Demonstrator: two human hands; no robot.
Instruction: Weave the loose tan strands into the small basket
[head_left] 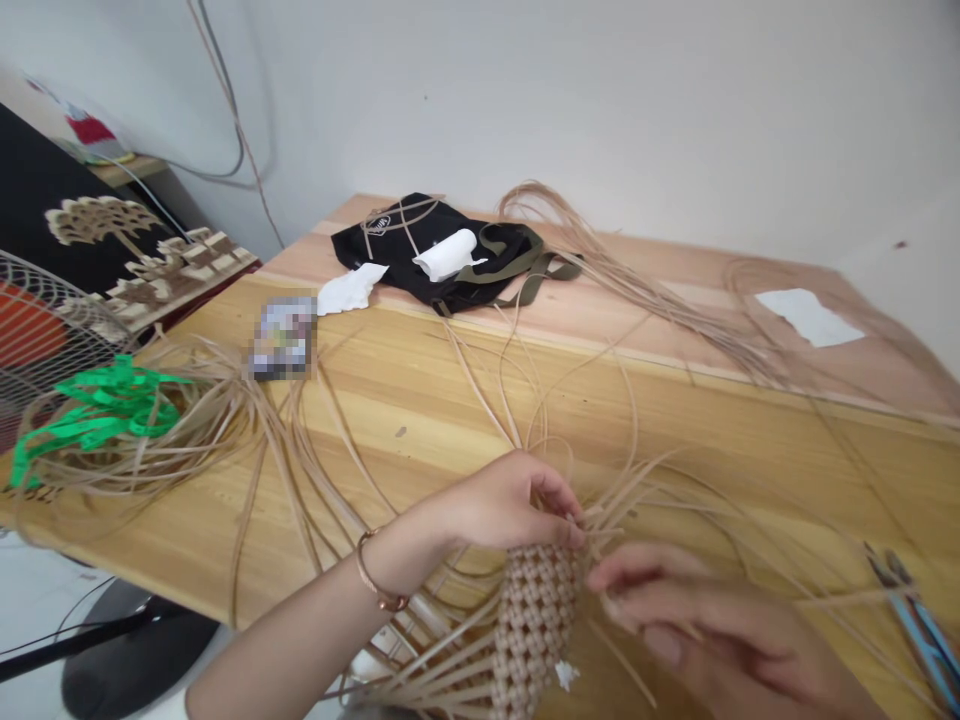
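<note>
Woven cane piece (534, 625) sits low in the view, just above the near edge of the pine table (420, 470), its tight, knotted weave running up to a loose fan of unwoven strands at the top. More strands splay from its lower end, and a small white scrap (566, 675) clings to its side.

The left hand (502, 500) is at the top of the weave, its fingers (559, 495) curled closed and pinching the strands where the weaving stops. A thin bracelet (379, 572) circles that wrist. The right hand (712, 625) comes in from the other side, with its fingers (660, 600) extended and slightly parted just beside the weave. Whether they hold a strand cannot be told.

Blue-handled pliers (911, 630) lie at the right edge, among long cane strips (390, 480) that trail across the table. Further left, a bright green plastic strap (97, 415) lies tangled in a loose coil of cane (180, 430), near a pixelated object (283, 338). On the paler board behind are a black bag (427, 250) with olive straps, a white paper roll (448, 254) on top of it, a crumpled tissue (351, 288) and a sheet of white paper (808, 316). A wire fan guard (52, 320) stands beyond the table's left edge.
</note>
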